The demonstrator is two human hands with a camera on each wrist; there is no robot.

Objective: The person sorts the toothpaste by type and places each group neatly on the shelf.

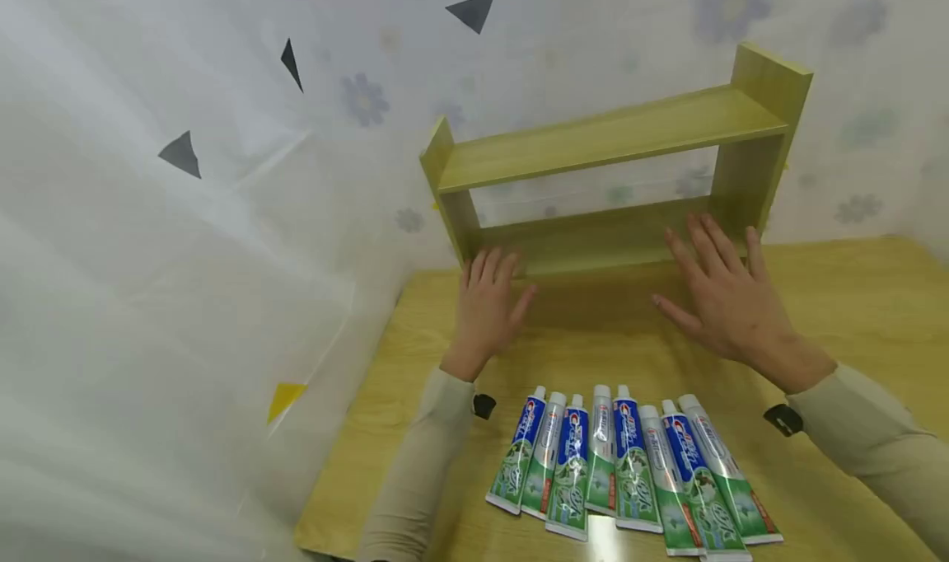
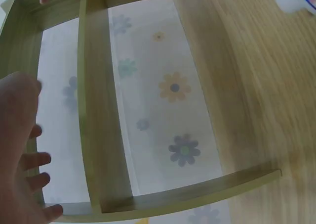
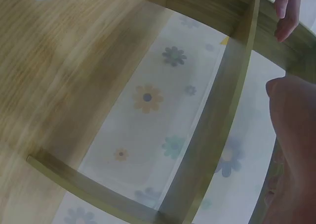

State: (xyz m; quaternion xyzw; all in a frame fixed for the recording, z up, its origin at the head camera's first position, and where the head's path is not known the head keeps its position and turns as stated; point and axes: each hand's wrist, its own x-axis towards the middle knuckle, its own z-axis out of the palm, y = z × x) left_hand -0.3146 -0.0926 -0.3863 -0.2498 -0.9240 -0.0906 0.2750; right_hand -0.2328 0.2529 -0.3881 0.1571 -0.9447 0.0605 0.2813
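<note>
Watching through the head view, I see the pale wooden shelf at the rear of the worktop, in front of a flower-printed wall covering. My left hand is at the shelf's lower left corner, its fingers extended close together and the thumb apart. My right hand is near the lower right end, fingers spread wide over the lower board. Neither of my hands grips anything, and I cannot tell how firmly the fingertips meet the wood. The wrist views show me the same boards at a slant, with the flowered covering visible through the gaps. Nearer to me, eight toothpaste tubes lie side by side in a slight fan on the worktop, white caps toward the shelf, blue-and-green ones alternating with white-and-green ones. They lie between the two light sleeves, apart from both hands. Dark triangles mark the wall covering, and a yellow triangle shows on the whitish sheeting at the left.
</note>
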